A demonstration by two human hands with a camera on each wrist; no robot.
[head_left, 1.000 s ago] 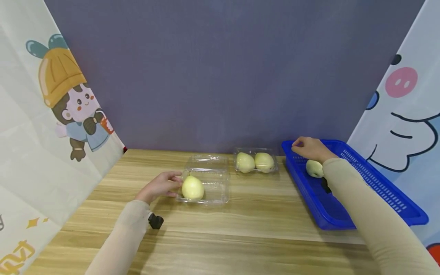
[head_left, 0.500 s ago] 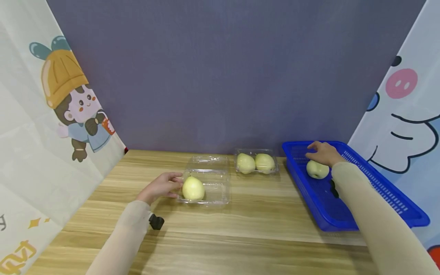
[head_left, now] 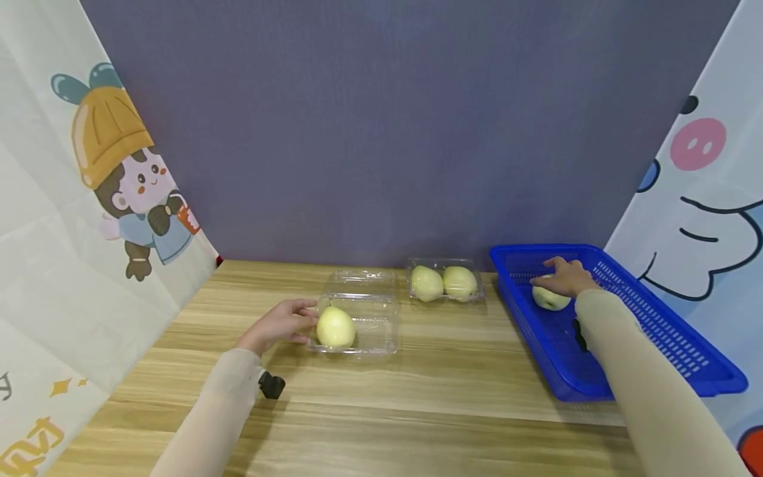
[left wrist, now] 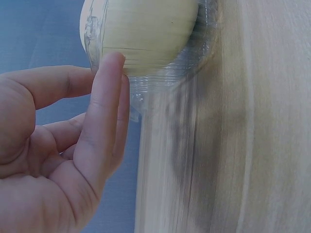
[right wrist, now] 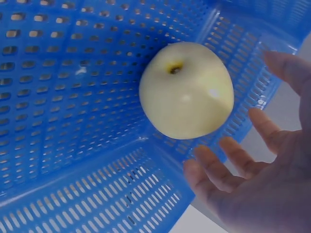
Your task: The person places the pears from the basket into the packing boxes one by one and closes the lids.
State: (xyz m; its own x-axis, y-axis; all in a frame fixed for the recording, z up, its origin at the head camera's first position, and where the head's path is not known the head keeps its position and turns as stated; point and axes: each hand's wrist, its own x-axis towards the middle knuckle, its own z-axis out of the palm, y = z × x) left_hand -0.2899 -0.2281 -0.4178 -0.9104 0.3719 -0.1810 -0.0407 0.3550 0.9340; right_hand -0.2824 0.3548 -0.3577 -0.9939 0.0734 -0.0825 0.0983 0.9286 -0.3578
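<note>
My left hand (head_left: 285, 326) rests at the left side of an open clear plastic clamshell box (head_left: 375, 331), its nearly straight fingers (left wrist: 99, 109) touching the wall. Inside that box, on the left, sits a pale yellow pear (head_left: 336, 328); the left wrist view shows part of this pear (left wrist: 146, 34) behind the plastic. On the right, my right hand (head_left: 566, 277) is spread over a single pear (head_left: 550, 299) in a blue plastic basket (head_left: 536, 344). From the right wrist, the pear (right wrist: 187, 92) lies in the basket's corner, with the fingertips (right wrist: 228, 143) apart from it.
Behind and right of the open box stands a second clear box (head_left: 444, 265) with two pears (head_left: 426, 283) in it. A grey-blue backdrop (head_left: 357, 132) rises at the table's (head_left: 381, 424) back edge. Printed cloths (head_left: 48, 232) hang on both sides.
My right hand has moved right from the basket's left rim and come down over the pear, its fingers spreading. The left hand and the open box stay in place.
</note>
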